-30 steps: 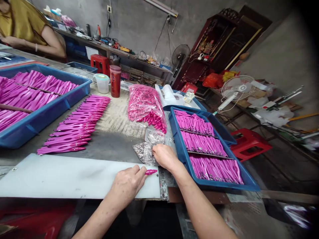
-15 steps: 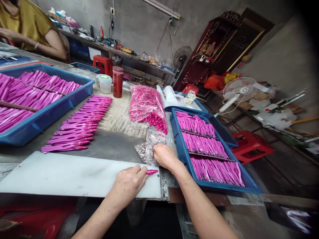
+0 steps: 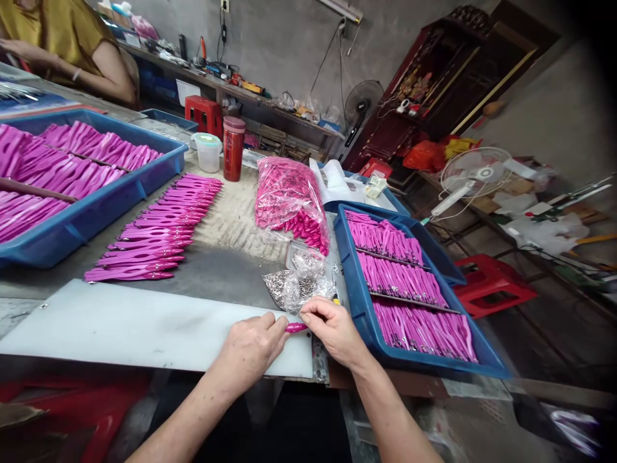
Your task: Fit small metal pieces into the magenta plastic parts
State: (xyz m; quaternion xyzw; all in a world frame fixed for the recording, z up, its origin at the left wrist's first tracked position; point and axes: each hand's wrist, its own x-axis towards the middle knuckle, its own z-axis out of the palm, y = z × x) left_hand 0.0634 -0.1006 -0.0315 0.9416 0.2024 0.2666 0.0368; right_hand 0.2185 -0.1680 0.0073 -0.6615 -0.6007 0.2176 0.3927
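Observation:
My left hand (image 3: 253, 344) is closed on a small glossy magenta pointed piece (image 3: 295, 327), holding it over the right end of a white board (image 3: 139, 328). Only the tapered end of the piece shows; my fingers hide the rest. At that tip, my right hand (image 3: 335, 329) makes a pinch of thumb and forefinger. Whatever it grips is too small to make out. Just behind my hands lie a heap of tiny silvery metal parts (image 3: 276, 287) and crumpled clear plastic (image 3: 303, 280). A row of purple strap-like pieces with magenta tips (image 3: 159, 225) is laid out beyond the board.
Blue trays full of purple pieces stand at left (image 3: 62, 247) and right (image 3: 357, 302). A clear bag of magenta parts (image 3: 289, 193), a red tumbler (image 3: 233, 151) and a lidded tub (image 3: 208, 154) are farther back. Another person (image 3: 72, 51) sits at upper left.
My right hand has come back from the metal parts and plastic to the tip of the magenta piece. My left hand keeps its hold. The view has shifted slightly.

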